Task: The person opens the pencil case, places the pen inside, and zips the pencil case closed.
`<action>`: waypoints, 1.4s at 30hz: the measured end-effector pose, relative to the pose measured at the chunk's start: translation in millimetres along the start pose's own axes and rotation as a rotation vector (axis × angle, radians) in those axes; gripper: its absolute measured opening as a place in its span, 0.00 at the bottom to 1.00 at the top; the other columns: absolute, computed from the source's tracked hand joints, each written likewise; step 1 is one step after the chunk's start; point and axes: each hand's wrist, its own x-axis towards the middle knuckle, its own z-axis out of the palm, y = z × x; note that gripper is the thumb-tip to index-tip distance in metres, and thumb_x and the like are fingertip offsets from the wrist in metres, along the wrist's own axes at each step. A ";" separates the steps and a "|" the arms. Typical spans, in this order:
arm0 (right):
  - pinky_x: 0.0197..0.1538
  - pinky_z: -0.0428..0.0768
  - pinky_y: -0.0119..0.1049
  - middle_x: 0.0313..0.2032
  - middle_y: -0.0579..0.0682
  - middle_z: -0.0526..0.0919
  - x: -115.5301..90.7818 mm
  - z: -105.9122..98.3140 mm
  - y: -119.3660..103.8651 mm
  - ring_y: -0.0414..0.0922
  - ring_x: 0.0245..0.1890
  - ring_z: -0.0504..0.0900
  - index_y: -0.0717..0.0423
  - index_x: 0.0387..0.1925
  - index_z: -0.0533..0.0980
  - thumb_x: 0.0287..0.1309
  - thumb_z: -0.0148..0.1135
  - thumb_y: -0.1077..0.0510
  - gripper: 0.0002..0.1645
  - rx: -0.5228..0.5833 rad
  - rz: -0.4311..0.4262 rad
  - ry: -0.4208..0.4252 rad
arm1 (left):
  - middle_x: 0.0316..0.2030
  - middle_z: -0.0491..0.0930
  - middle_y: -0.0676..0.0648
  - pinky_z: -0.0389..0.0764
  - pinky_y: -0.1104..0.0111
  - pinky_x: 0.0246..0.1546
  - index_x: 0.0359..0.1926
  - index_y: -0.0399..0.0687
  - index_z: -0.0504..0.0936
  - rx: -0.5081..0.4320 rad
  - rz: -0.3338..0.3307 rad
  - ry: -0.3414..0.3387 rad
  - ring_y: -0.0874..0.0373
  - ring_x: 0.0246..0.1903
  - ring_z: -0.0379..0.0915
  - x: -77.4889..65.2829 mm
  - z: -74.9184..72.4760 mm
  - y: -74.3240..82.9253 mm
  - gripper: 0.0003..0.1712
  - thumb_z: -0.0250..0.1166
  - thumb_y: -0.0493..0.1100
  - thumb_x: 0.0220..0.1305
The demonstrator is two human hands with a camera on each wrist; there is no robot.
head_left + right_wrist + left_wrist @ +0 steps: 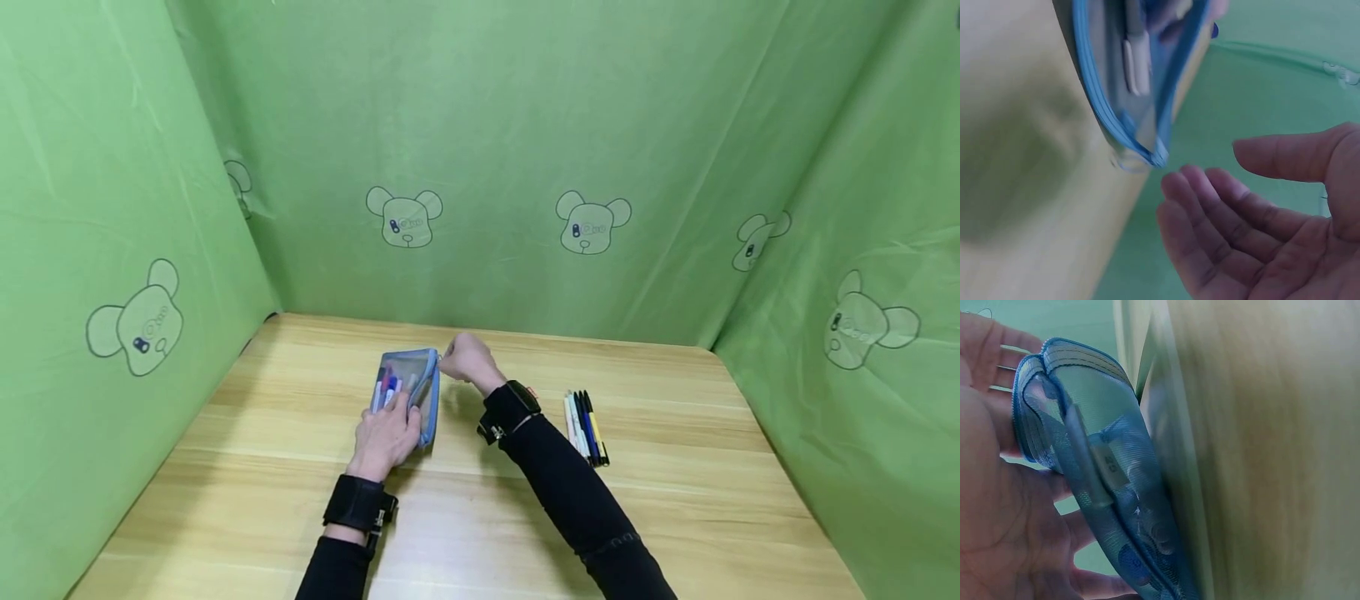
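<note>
1. A pale label (1110, 465) on or inside the pouch (408, 368) is showing marks too blurred to read; bear prints (405, 221) behind the pouch are carrying lettering too small to read.
2. Your left hand (386, 437) is gripping the pouch's near end.
3. Your right hand (471, 362) is holding nothing: you're curving its fingers loosely, thumb apart, just beside the pouch's far right corner.
4. The table (465, 533) is spreading beneath the pouch; loose pens (587, 429) are lying to its right, more pens (391, 387) inside it.
</note>
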 end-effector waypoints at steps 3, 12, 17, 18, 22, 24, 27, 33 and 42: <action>0.17 0.51 0.30 0.08 0.39 0.53 -3.9 -10.5 -0.8 0.37 0.10 0.50 0.45 0.05 0.58 0.49 0.57 0.67 0.27 -0.049 -0.054 0.047 | 0.71 0.71 0.40 0.77 0.37 0.48 0.72 0.43 0.68 -0.001 -0.005 -0.004 0.24 0.59 0.73 -0.3 0.6 -0.5 0.30 0.42 0.53 0.78; 0.18 0.48 0.29 0.10 0.40 0.51 -16.4 -36.6 2.9 0.37 0.12 0.48 0.45 0.08 0.55 0.48 0.51 0.69 0.24 -0.109 -0.074 0.131 | 0.73 0.69 0.39 0.77 0.37 0.48 0.74 0.44 0.66 -0.008 -0.009 -0.024 0.23 0.60 0.71 -0.8 0.5 -0.9 0.31 0.41 0.53 0.79; 0.18 0.48 0.30 0.11 0.40 0.51 -22.3 -50.4 6.7 0.37 0.13 0.48 0.45 0.10 0.55 0.51 0.51 0.69 0.24 -0.128 -0.049 0.166 | 0.73 0.68 0.39 0.77 0.37 0.49 0.74 0.44 0.66 -0.014 -0.009 -0.018 0.23 0.61 0.70 -0.5 0.0 -1.7 0.31 0.41 0.53 0.79; 0.18 0.49 0.30 0.11 0.40 0.52 -23.2 -52.8 8.3 0.37 0.13 0.49 0.45 0.10 0.56 0.50 0.52 0.68 0.24 -0.132 -0.045 0.178 | 0.73 0.68 0.39 0.77 0.37 0.50 0.74 0.44 0.66 -0.014 -0.008 -0.016 0.23 0.61 0.70 -0.3 0.0 -1.8 0.31 0.41 0.53 0.79; 0.17 0.49 0.29 0.11 0.39 0.52 -26.6 -61.0 18.3 0.37 0.13 0.49 0.45 0.10 0.55 0.49 0.53 0.68 0.24 -0.151 -0.029 0.221 | 0.73 0.68 0.38 0.76 0.37 0.52 0.74 0.43 0.66 -0.012 0.002 -0.012 0.26 0.62 0.71 0.2 1.0 -2.1 0.31 0.41 0.53 0.79; 0.17 0.49 0.29 0.11 0.39 0.51 -28.2 -64.2 25.1 0.37 0.13 0.49 0.45 0.11 0.55 0.49 0.53 0.68 0.24 -0.150 -0.021 0.224 | 0.73 0.69 0.38 0.76 0.37 0.52 0.73 0.43 0.67 -0.013 0.003 -0.013 0.26 0.62 0.71 0.3 1.8 -2.4 0.31 0.41 0.53 0.79; 0.16 0.50 0.29 0.11 0.39 0.53 -30.5 -68.4 35.5 0.37 0.13 0.51 0.46 0.11 0.57 0.51 0.53 0.67 0.23 -0.147 -0.007 0.216 | 0.73 0.69 0.39 0.76 0.37 0.52 0.73 0.42 0.67 -0.015 0.001 -0.014 0.26 0.63 0.71 0.2 2.9 -2.9 0.31 0.41 0.53 0.79; 0.17 0.59 0.28 0.31 0.54 0.83 -34.4 -77.0 55.5 0.38 0.14 0.60 0.61 0.37 0.80 0.56 0.55 0.65 0.09 -0.181 0.021 0.227 | 0.73 0.69 0.38 0.74 0.38 0.54 0.74 0.42 0.66 -0.014 0.003 -0.011 0.28 0.63 0.72 0.6 2.2 -1.5 0.31 0.41 0.53 0.79; 0.22 0.59 0.30 0.42 0.59 0.82 -38.1 -82.6 91.2 0.39 0.18 0.60 0.63 0.48 0.80 0.52 0.55 0.68 0.20 -0.170 0.099 0.199 | 0.71 0.70 0.38 0.76 0.37 0.51 0.72 0.42 0.68 -0.015 0.007 -0.006 0.26 0.60 0.73 -0.7 0.7 0.2 0.30 0.42 0.52 0.79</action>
